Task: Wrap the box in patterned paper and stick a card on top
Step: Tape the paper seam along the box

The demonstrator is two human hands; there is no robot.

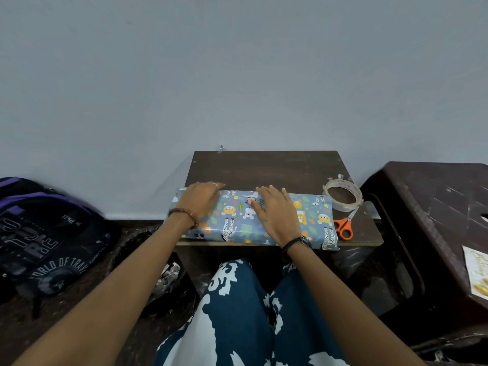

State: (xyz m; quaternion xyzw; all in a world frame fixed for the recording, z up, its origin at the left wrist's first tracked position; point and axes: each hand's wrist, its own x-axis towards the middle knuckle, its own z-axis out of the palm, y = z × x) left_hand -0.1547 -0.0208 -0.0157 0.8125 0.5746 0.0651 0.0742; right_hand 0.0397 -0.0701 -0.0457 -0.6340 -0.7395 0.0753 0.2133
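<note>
Patterned trousers (237,313) are seen nearest, below a small dark table (264,165) on whose near edge the box (237,217), already covered in animal-print paper, is laid. Both hands are pressed flat on its top with fingers straight: left hand (200,200) on its left end, right hand (274,212) near the middle. Right of the right hand, a tape roll (342,194) and orange-handled scissors (343,228) are set just beside the box; a card (478,270) is left further right on a stool (433,207).

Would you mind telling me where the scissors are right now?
In the head view, the orange-handled scissors lie on the small table at its right side, just right of the wrapped box and directly in front of the tape roll.
</note>
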